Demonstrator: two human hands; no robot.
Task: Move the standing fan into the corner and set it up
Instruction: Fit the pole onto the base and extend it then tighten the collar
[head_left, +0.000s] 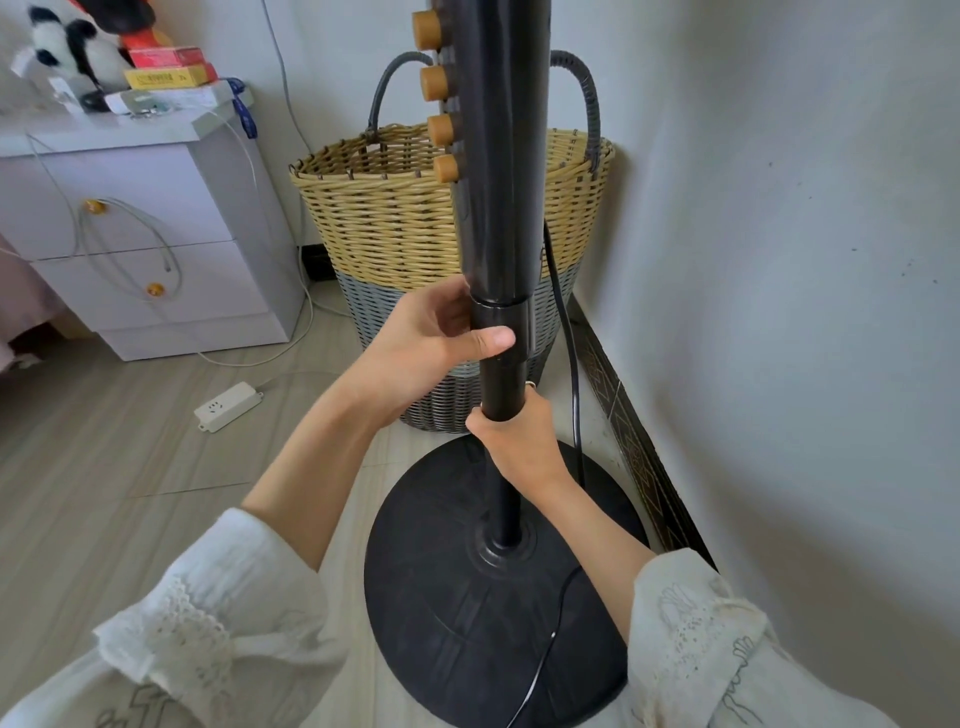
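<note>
The standing fan's black pole (503, 218) rises upright from its round black base (467, 613), which rests flat on the floor beside the right wall. Several tan knobs (435, 83) line the pole's upper left side. My left hand (431, 348) wraps the collar where the thick upper tube meets the thinner one, thumb across the front. My right hand (519, 441) grips the thinner tube just below it. The fan's black cord (569, 364) hangs down the right side and trails over the base. The fan head is out of view above.
A woven tan and grey basket (384, 218) with dark handles stands in the corner right behind the pole. A white bedside cabinet (156, 228) stands at the left, with a white power strip (226, 406) and cables on the floor. The wall runs close along the right.
</note>
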